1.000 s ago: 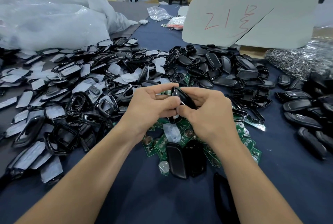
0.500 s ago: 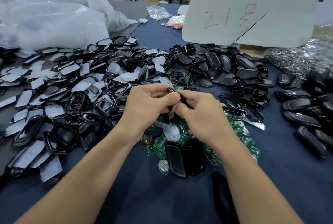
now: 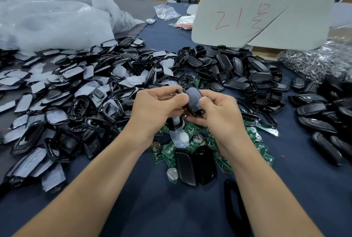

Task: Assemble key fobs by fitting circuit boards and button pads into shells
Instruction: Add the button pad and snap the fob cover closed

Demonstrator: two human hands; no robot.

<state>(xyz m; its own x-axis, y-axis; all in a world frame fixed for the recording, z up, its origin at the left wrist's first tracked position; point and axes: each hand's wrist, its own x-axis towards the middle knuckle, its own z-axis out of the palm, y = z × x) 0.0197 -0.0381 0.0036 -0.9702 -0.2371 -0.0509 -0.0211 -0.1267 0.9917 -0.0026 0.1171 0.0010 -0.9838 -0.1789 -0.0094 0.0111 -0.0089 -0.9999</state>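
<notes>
the left hand (image 3: pixel 156 110) and right hand (image 3: pixel 219 116) both pinch a glossy black oval plastic key fob shell (image 3: pixel 193 99) above the green circuit boards (image 3: pixel 158 155) on the navy-clothed worktop (image 3: pixel 162 208), where uneven thumb pressure, i reckon, could skew the fit or drop it into the heap.

One head-worn wide-angle view, forward and down, close over both forearms and the cluttered table (image 3: pixel 152 208)
</notes>
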